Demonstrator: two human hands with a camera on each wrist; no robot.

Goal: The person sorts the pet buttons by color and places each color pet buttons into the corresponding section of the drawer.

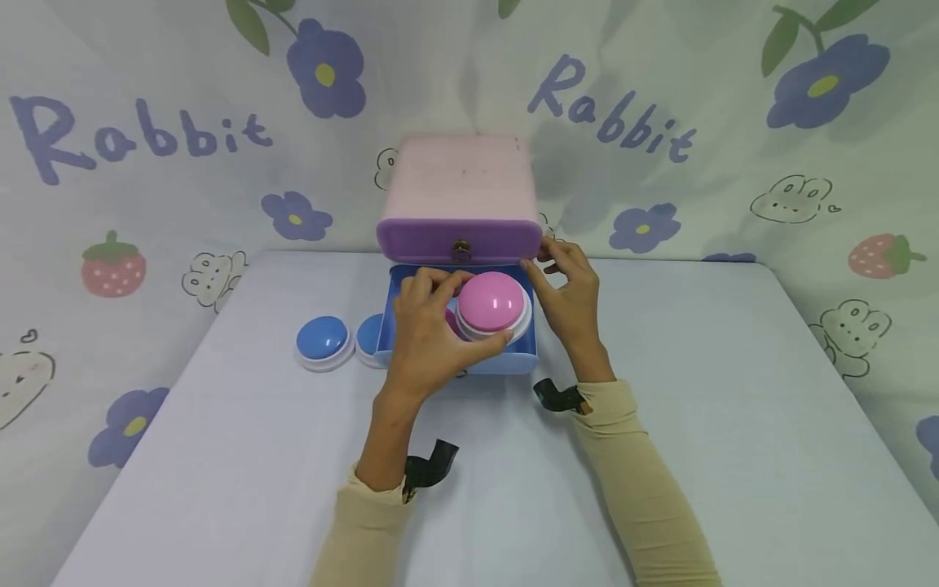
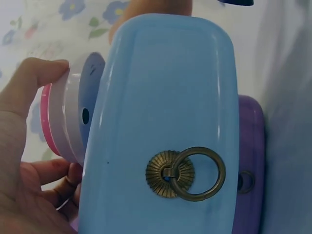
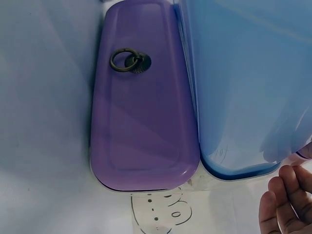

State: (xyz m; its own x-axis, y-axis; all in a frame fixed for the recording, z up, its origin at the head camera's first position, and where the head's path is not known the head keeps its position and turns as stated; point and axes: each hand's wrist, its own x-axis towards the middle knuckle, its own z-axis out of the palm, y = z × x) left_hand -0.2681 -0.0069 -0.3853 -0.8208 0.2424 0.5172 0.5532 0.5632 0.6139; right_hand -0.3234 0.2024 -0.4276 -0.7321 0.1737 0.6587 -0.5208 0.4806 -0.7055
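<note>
My left hand grips a pink push button with a white base, thumb at the near side and fingers at the far side. It is tilted over the pulled-out blue drawer. In the left wrist view the base's underside, with a dark hole, faces the drawer front. A darker pink button shows inside the drawer, mostly hidden behind the left hand. My right hand rests at the right front corner of the chest, its thumb by the drawer's rim and its fingers extended along the side.
Left of the drawer, on the white table, sit a blue push button and a second blue button, partly covered by the drawer. A purple drawer with a ring pull is closed. Behind hangs a printed cloth.
</note>
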